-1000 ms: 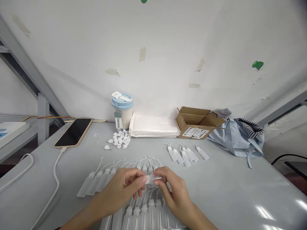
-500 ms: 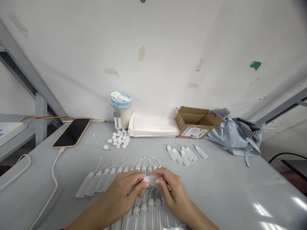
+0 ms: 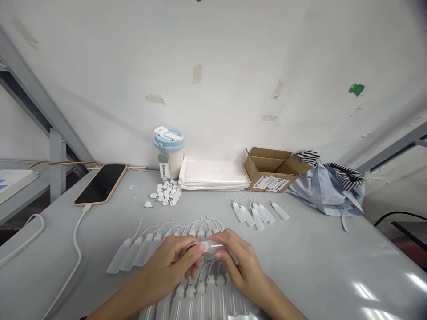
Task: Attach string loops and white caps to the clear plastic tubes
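A small translucent plastic squeeze bottle [image 3: 215, 247] lies sideways between my hands, above the table. The thumb and fingers of my left hand [image 3: 176, 262] pinch its white cap [image 3: 205, 246], and a thin tube curves back from there over the fingers. My right hand [image 3: 240, 258] grips the bottle's body between thumb and index finger. Behind the hands stretches a row of similar bottles [image 3: 130, 255] with bent white tubes, partly covered by the left hand. Another group of bottles [image 3: 200, 302] lies just in front, below the hands, cut off by the frame's bottom edge.
White caps [image 3: 168, 192] are heaped near a blue-lidded cup [image 3: 171, 153]. Several smaller bottles [image 3: 257, 218] lie at the right. White packets [image 3: 213, 174], an open cardboard box [image 3: 271, 171] and a blue cloth bag [image 3: 328, 189] line the wall. A phone [image 3: 101, 184] charges at the left.
My left thumb and fingers have shifted their grip around the cap, and the bottle has risen slightly. The right hand keeps its hold on the body.
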Action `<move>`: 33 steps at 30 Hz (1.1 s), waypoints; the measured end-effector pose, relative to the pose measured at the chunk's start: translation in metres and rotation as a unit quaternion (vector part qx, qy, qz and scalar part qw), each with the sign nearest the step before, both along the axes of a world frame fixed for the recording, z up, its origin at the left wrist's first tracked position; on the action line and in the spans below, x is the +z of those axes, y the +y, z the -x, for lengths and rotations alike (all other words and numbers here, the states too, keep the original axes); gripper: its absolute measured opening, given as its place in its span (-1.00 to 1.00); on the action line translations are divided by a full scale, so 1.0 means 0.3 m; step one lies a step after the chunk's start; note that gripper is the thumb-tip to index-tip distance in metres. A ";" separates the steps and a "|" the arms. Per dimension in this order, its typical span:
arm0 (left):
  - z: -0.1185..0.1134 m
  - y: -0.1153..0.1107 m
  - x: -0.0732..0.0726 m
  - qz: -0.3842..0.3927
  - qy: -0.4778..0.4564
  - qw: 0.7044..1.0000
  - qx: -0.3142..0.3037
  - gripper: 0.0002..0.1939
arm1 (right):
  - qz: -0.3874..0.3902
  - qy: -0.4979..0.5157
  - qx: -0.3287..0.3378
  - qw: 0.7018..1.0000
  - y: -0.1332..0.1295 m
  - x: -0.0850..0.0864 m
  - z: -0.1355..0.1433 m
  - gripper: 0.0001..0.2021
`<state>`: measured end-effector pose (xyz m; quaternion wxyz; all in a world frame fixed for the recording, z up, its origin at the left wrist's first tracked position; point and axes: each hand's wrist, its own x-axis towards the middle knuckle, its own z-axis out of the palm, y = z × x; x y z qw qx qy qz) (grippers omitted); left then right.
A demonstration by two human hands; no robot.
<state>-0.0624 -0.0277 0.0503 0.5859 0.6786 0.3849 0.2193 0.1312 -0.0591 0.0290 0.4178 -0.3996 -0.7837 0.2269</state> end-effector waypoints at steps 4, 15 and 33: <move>0.001 -0.001 0.002 -0.034 0.032 0.999 0.004 -0.61 | 0.014 -0.006 0.004 1.000 -0.007 0.002 0.004 -0.78; 0.029 0.028 -0.044 -0.299 0.133 0.945 -0.004 -0.72 | 0.241 0.092 -0.069 0.964 0.008 0.011 0.008 -0.67; 0.245 0.260 -0.147 -0.332 0.391 0.829 0.222 -0.52 | 0.144 -0.093 -0.323 0.931 0.114 -0.070 -0.135 -0.76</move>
